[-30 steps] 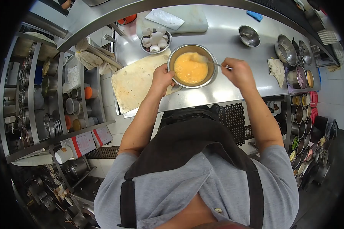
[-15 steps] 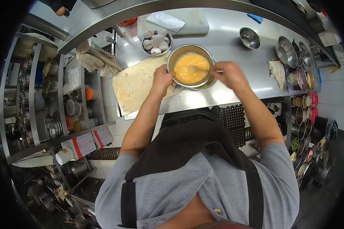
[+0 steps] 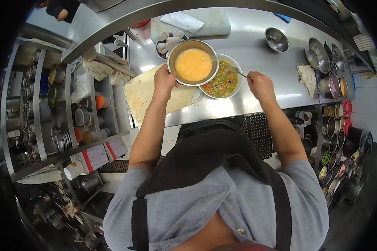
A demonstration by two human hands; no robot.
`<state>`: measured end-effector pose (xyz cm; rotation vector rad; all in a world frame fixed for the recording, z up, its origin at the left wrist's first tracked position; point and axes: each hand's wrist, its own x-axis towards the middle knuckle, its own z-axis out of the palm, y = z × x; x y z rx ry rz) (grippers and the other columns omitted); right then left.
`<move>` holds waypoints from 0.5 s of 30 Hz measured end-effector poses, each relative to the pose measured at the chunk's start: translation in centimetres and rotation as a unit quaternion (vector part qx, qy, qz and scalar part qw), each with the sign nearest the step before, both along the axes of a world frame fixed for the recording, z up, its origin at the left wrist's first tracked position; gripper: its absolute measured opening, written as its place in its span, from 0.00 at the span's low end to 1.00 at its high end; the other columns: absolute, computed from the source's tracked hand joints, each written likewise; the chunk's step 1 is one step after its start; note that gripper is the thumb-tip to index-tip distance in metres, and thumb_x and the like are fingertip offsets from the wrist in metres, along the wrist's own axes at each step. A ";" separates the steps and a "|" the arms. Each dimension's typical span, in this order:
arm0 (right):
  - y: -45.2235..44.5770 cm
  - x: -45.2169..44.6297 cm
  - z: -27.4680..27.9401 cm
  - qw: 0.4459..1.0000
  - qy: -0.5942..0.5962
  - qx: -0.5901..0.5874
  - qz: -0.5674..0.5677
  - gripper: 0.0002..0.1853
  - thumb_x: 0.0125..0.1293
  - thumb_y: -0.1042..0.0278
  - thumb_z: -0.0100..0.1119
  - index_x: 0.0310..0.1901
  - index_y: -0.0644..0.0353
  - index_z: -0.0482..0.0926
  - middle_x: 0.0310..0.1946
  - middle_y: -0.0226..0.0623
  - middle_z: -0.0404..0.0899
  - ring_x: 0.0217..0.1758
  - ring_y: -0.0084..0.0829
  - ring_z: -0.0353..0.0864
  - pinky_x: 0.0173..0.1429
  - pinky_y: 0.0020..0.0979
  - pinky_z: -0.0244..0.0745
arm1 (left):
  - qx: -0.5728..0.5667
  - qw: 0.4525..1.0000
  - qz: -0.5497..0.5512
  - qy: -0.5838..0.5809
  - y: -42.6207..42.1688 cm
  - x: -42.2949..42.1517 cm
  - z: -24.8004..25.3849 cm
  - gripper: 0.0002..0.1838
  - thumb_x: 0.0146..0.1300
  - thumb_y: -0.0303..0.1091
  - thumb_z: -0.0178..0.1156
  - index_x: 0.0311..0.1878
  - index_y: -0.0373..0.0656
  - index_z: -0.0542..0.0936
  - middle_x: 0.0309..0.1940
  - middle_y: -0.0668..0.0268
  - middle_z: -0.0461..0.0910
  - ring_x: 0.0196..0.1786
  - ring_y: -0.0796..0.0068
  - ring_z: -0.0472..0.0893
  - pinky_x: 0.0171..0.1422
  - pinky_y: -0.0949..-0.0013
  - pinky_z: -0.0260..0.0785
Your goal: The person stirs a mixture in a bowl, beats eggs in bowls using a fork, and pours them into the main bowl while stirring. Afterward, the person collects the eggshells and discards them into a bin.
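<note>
My left hand [image 3: 166, 81] grips the rim of a steel bowl [image 3: 214, 53] of yellow beaten egg [image 3: 193, 65], raised over the counter. Partly beneath it, to the right, sits a white bowl [image 3: 238, 88] of chopped mixed vegetables [image 3: 223, 81]. My right hand [image 3: 260, 83] is closed on the handle of a fork [image 3: 238, 72], whose head is over the vegetables. Behind the egg bowl stands a small bowl of eggshells [image 3: 170, 41], partly covered by it. A worn cutting board [image 3: 140, 92] lies under and left of my left hand.
A pale board [image 3: 218, 23] with a white packet [image 3: 182, 22] lies at the back. An empty steel bowl [image 3: 277, 39] is at the right, then a cloth [image 3: 307, 79] and more bowls. Shelves flank the left. Another person's hand [image 3: 62, 15] shows at top left.
The egg bowl has moved left, uncovering the white bowl of vegetables. The fork has left the egg and is now over the vegetables. The other person's hand has shifted at top left.
</note>
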<state>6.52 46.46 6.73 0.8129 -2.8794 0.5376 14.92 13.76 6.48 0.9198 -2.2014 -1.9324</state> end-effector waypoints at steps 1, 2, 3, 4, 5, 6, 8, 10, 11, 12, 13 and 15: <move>-0.4 0.4 -1.1 0.999 -0.019 0.035 0.003 0.04 0.60 0.70 0.55 0.33 0.57 0.80 0.31 0.44 0.82 0.35 0.47 0.82 0.41 0.45 0.77 | 0.002 1.000 0.008 0.008 0.0 -0.1 0.2 0.11 0.58 0.21 0.56 0.44 0.30 0.78 0.26 0.60 0.77 0.18 0.74 0.75 0.21 0.70 0.68; -0.8 0.7 -1.9 0.997 -0.038 0.071 0.007 0.05 0.61 0.70 0.54 0.34 0.57 0.80 0.32 0.43 0.82 0.36 0.47 0.82 0.42 0.46 0.77 | 0.004 1.000 0.018 0.017 0.0 -0.2 0.3 0.11 0.58 0.21 0.56 0.44 0.30 0.78 0.26 0.61 0.77 0.17 0.74 0.75 0.21 0.70 0.68; -1.7 1.9 -1.1 0.995 -0.085 0.049 0.017 0.05 0.60 0.69 0.56 0.35 0.57 0.81 0.32 0.44 0.82 0.37 0.46 0.82 0.43 0.46 0.77 | 0.002 1.000 0.016 0.016 -0.2 -0.3 0.3 0.11 0.58 0.21 0.56 0.44 0.30 0.78 0.26 0.61 0.77 0.17 0.74 0.75 0.21 0.70 0.68; -2.2 2.6 -0.2 0.989 -0.136 0.036 0.043 0.06 0.59 0.68 0.58 0.36 0.56 0.82 0.30 0.44 0.83 0.37 0.46 0.83 0.42 0.45 0.77 | -0.005 1.000 0.016 0.017 -0.4 -0.4 0.2 0.11 0.58 0.21 0.56 0.44 0.30 0.78 0.26 0.61 0.77 0.17 0.74 0.74 0.21 0.70 0.68; -2.2 2.1 -0.7 0.979 -0.200 -0.024 0.026 0.06 0.59 0.67 0.59 0.36 0.57 0.82 0.29 0.45 0.82 0.36 0.46 0.82 0.42 0.44 0.77 | -0.012 1.000 0.017 0.018 -0.6 -0.5 0.0 0.11 0.58 0.21 0.56 0.44 0.31 0.78 0.25 0.61 0.77 0.17 0.74 0.74 0.21 0.70 0.68; -2.1 1.4 -1.5 0.961 -0.263 -0.084 0.008 0.06 0.59 0.67 0.60 0.35 0.58 0.83 0.28 0.45 0.82 0.35 0.47 0.82 0.42 0.42 0.77 | -0.013 1.000 0.017 0.015 -0.5 -0.5 0.2 0.11 0.58 0.21 0.56 0.44 0.31 0.78 0.25 0.61 0.77 0.17 0.74 0.74 0.21 0.70 0.68; -1.9 -0.2 -2.4 0.949 -0.224 -0.189 -0.117 0.07 0.59 0.64 0.62 0.33 0.58 0.83 0.29 0.46 0.82 0.36 0.47 0.82 0.42 0.40 0.77 | -0.013 1.000 0.001 0.018 -0.4 -0.6 0.9 0.11 0.58 0.19 0.54 0.45 0.28 0.77 0.28 0.60 0.78 0.16 0.77 0.72 0.20 0.74 0.64; -2.3 0.2 -2.1 0.960 -0.196 -0.144 -0.138 0.08 0.59 0.65 0.62 0.34 0.60 0.82 0.30 0.48 0.82 0.37 0.47 0.82 0.43 0.39 0.77 | -0.021 1.000 0.001 0.018 -0.3 -0.5 1.3 0.11 0.58 0.19 0.54 0.45 0.29 0.77 0.28 0.60 0.78 0.16 0.78 0.72 0.20 0.74 0.64; -2.6 0.9 -2.2 0.974 -0.200 -0.095 -0.055 0.07 0.60 0.66 0.61 0.34 0.61 0.82 0.30 0.48 0.82 0.36 0.47 0.82 0.43 0.40 0.77 | -0.027 0.999 0.000 0.022 -0.2 -0.7 1.5 0.10 0.58 0.19 0.54 0.44 0.29 0.77 0.28 0.61 0.78 0.16 0.78 0.72 0.20 0.74 0.64; -2.8 1.3 -2.3 0.978 -0.202 -0.043 0.028 0.07 0.60 0.67 0.61 0.34 0.61 0.82 0.29 0.49 0.82 0.36 0.48 0.82 0.42 0.41 0.77 | -0.027 0.999 0.000 0.022 -0.2 -0.9 1.6 0.10 0.58 0.19 0.54 0.44 0.29 0.77 0.28 0.61 0.78 0.16 0.78 0.72 0.20 0.74 0.64; -2.9 1.0 -2.2 0.970 -0.232 -0.073 0.028 0.07 0.61 0.67 0.59 0.33 0.61 0.81 0.29 0.48 0.82 0.36 0.49 0.82 0.43 0.43 0.76 | -0.031 0.999 0.001 0.016 -0.2 -1.0 1.6 0.10 0.58 0.19 0.54 0.44 0.29 0.77 0.28 0.61 0.78 0.16 0.78 0.72 0.20 0.74 0.64; -2.6 -0.3 -1.8 0.965 -0.228 -0.117 -0.050 0.07 0.60 0.66 0.60 0.34 0.60 0.81 0.29 0.48 0.82 0.37 0.49 0.82 0.44 0.44 0.76 | -0.036 0.999 0.004 0.009 -0.2 -1.0 1.6 0.10 0.58 0.19 0.54 0.43 0.30 0.77 0.28 0.61 0.78 0.16 0.78 0.72 0.20 0.74 0.64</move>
